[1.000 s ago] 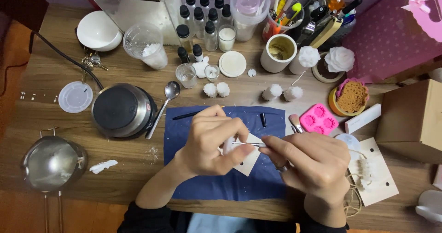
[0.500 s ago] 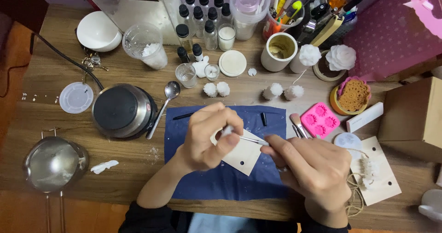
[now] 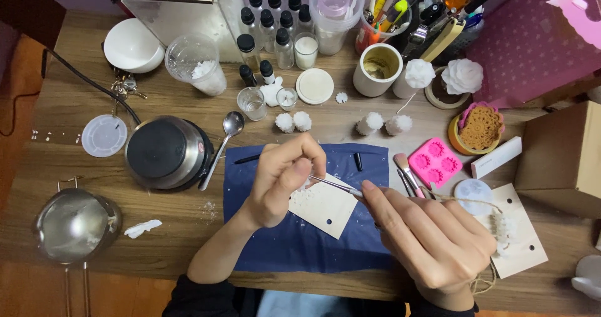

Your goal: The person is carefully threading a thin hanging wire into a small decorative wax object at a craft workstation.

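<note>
left hand [image 3: 282,179] was curled shut on the beige card [image 3: 325,205], pinning it on the blue mat [image 3: 294,242]. right hand [image 3: 432,242], just beside the card, pinched thin metal tweezers [image 3: 335,185], tip at white bits on card. looked mid-job; 2nd card [image 3: 523,245] well off w/ twine.

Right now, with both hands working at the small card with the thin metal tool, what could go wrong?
1. The thin metal tool in the right hand points toward the left hand; a slip might prick those fingers.
2. White crumbs already lie on the card and blue cloth; more may scatter.
3. The spoon leans on the round hot plate near the left forearm; a nudge could knock it off.
</note>
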